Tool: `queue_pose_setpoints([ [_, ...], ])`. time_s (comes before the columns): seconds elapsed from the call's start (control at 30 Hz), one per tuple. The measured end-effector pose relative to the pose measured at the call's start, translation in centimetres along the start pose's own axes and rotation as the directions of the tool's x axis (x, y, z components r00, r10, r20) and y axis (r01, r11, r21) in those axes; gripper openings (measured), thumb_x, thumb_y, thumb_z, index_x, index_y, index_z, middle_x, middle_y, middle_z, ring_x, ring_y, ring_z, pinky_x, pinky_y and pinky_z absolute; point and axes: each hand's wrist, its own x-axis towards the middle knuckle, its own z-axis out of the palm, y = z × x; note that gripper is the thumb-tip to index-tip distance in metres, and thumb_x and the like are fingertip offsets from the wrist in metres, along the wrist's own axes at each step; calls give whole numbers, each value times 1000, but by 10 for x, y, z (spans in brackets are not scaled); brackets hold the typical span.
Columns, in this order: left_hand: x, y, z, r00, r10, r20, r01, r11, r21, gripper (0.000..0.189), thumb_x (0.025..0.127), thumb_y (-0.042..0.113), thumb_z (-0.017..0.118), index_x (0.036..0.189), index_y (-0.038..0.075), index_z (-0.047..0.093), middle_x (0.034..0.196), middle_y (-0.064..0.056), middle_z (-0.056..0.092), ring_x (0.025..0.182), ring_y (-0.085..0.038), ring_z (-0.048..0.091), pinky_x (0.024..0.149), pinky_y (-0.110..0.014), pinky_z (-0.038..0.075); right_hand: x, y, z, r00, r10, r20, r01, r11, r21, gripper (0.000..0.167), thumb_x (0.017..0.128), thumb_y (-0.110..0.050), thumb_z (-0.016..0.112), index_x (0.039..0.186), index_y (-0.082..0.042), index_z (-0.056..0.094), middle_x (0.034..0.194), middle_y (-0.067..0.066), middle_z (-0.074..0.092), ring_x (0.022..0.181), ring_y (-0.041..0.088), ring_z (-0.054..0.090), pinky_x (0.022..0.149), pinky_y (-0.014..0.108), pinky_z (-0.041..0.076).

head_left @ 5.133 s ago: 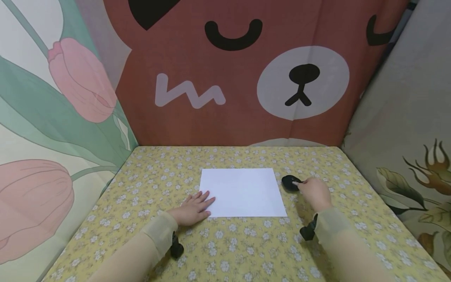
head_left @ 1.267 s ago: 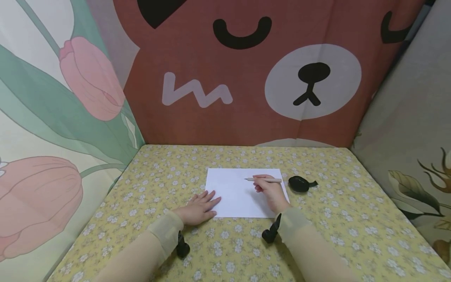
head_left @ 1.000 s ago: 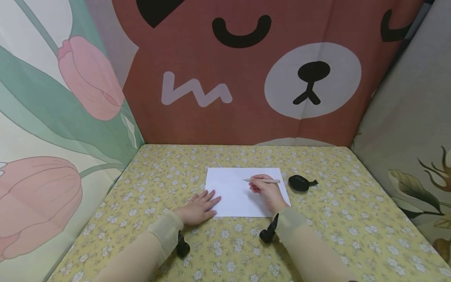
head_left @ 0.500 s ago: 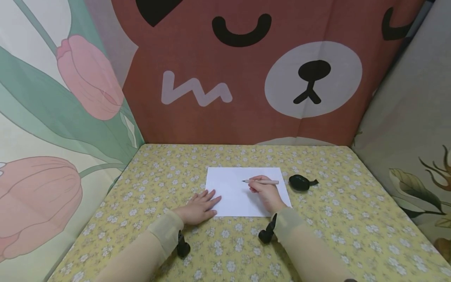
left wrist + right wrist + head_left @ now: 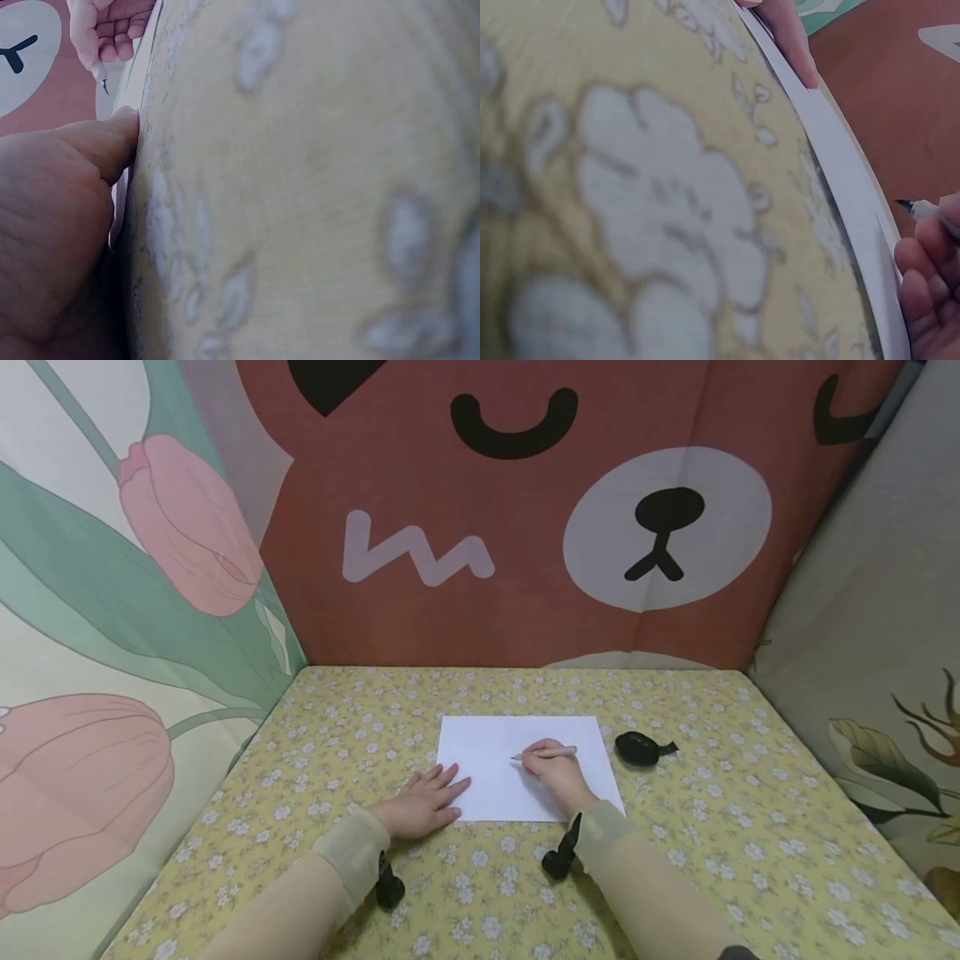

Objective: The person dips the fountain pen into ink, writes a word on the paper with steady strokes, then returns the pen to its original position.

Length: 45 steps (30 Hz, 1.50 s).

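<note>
A blank-looking white sheet of paper [image 5: 480,739] lies on the flowered cloth. My left hand [image 5: 420,806] rests flat on its lower left corner, fingers spread; the left wrist view shows the thumb [image 5: 112,146] at the paper's edge. Over the right half of the sheet, my right hand [image 5: 558,782] pinches a slim, light-handled ink brush [image 5: 564,752]. Its dark, pointed tip [image 5: 905,204] points left, and both wrist views show it a little above the paper. The other right fingers [image 5: 919,300] curl beneath, close to the sheet.
A glossy black oval object [image 5: 637,749] with a short tail sits just right of the paper. Yellow flowered cloth [image 5: 360,727] covers the table. A brown bear-print curtain [image 5: 420,627] hangs behind it, with printed curtains at both sides.
Earlier, my right hand was at the black oval object; it then came left over the paper with the brush. Lately it has moved slightly left and nearer to me. My left hand has stayed put.
</note>
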Motion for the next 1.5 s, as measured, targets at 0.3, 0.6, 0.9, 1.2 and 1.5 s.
queue_pose_setpoints([
  [0.3,0,-1,2,1000,-6,-2,7,1000,12,58,104,46,33,156,25,16,162,-4,-1,147,-29,-5,115,-54,1,1,2,2,1000,-5,-4,5,995,-98,14,87,-24,69,94,-11,68,93,5,63,84,21,55,76,32,44],
  [0.6,0,-1,1,1000,-6,-6,6,1000,-4,58,104,45,33,156,24,17,162,-4,0,147,-29,-4,115,-55,1,1,3,4,1000,-20,-13,17,987,-157,15,87,-29,70,93,-15,70,97,2,63,90,20,56,82,35,44],
  [0.9,1,-1,1,1000,-5,-10,5,1000,-9,58,104,45,34,156,25,17,162,-4,1,147,-29,-4,115,-55,1,1,1,5,1000,-24,-11,22,988,-155,16,88,-29,70,93,-14,70,98,2,64,92,20,57,84,37,45],
  [1.2,1,0,2,1000,0,-20,0,1000,2,58,104,45,34,156,24,17,162,-5,1,147,-30,-3,115,-56,2,1,0,6,999,-33,-15,30,985,-168,14,86,-28,72,91,-15,72,94,1,65,90,18,58,84,37,46],
  [1.5,1,-1,1,1000,-7,-17,7,1000,5,58,104,45,34,156,25,17,162,-4,0,147,-29,-3,115,-55,2,0,-1,4,999,-38,-23,34,984,-177,14,87,-27,71,90,-13,71,93,2,65,88,19,58,82,38,46],
])
